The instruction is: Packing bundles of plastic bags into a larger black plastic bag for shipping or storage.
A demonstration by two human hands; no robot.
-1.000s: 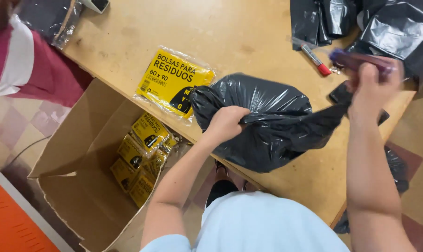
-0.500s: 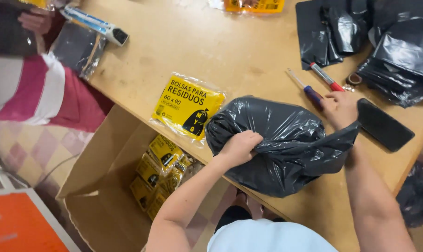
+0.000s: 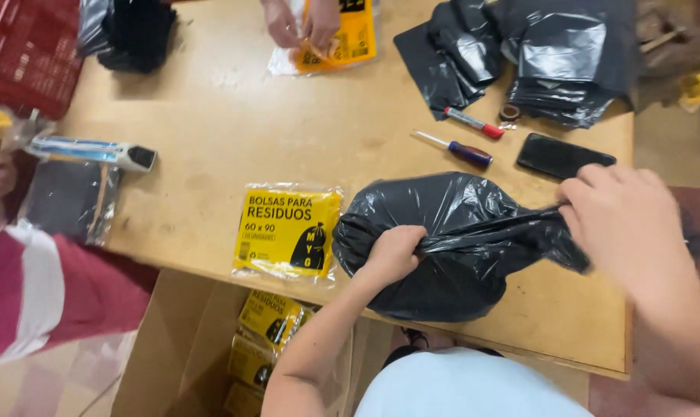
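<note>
A view from above looks down on a light brown wooden table (image 3: 234, 116) with a worn, scuffed top. Near its front edge lies a crumpled glossy black plastic rubbish bag (image 3: 450, 255), bunched into a rounded lump that partly overhangs the edge. The person's left hand (image 3: 392, 253) is closed in a fist around a gathered fold at the bag's middle. The right hand (image 3: 624, 224) is curled shut around the bag's stretched neck on the right side, pulling it taut between the two hands. Just left of the bag, flat on the table, lies a yellow flat packet of bags in clear wrap (image 3: 287, 232). Behind the bag lie a screwdriver with a blue and red handle (image 3: 458, 149), a red and white marker pen (image 3: 473, 122), and a black mobile phone (image 3: 564, 155). A heap of folded black plastic bags (image 3: 535, 54) fills the far right corner. At the far edge, another person's two hands (image 3: 302, 23) press on a second yellow packet (image 3: 338, 35). A white and blue hand-held tool (image 3: 95, 152) rests at the left edge, beside a person in a red and white sleeve (image 3: 49, 297). Below the table stands an open brown cardboard box (image 3: 172, 347) holding more yellow packets. The floor (image 3: 659, 131) shows pale and reddish tiles.
</note>
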